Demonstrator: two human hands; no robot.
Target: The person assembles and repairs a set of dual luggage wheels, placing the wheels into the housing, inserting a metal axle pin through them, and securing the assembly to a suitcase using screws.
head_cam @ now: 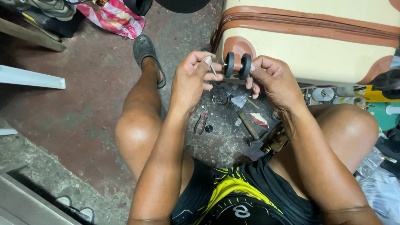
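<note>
My right hand [273, 81] grips a black double caster wheel [237, 66], held up in front of a cream and brown suitcase [316, 50]. My left hand [192, 79] pinches a thin metal pin [213, 69] between thumb and forefinger, its tip just left of the wheel. Both hands hover above the floor between my knees.
On the concrete floor below lie red-handled pliers [201, 123], a hammer [249, 126], small screws and scraps. My left foot wears a dark clog [146, 54]. A white plank [31, 78] lies at the left, a striped bag [114, 17] at the top, and clutter at the right.
</note>
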